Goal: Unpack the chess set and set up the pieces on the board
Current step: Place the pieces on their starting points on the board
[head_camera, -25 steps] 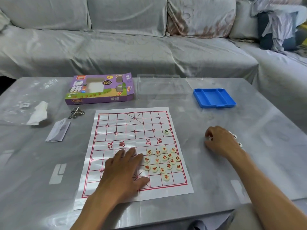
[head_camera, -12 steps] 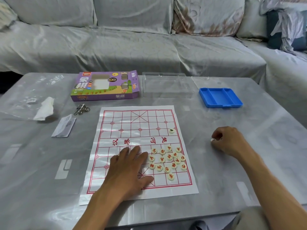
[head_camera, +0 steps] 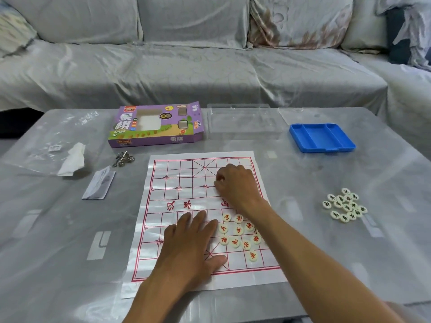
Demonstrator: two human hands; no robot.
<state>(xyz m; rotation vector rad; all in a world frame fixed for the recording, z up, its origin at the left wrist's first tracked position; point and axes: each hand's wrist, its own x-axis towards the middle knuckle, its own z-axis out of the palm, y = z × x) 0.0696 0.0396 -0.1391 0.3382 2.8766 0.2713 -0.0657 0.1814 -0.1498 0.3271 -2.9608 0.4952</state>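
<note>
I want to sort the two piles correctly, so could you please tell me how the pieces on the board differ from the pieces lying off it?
The pieces on the board carry red characters; the pieces off the board carry dark ones. The first group lies spread on the paper board, the second bunched on the bare table. Both are pale round discs.

Grey table [head_camera: 303, 264] w/ paper board [head_camera: 168, 197], purple box [head_camera: 156, 127], blue tray [head_camera: 323, 138], clear case [head_camera: 242, 122], loose black-marked pieces [head_camera: 345, 205], keys [head_camera: 123, 159], tissue [head_camera: 72, 159].
</note>
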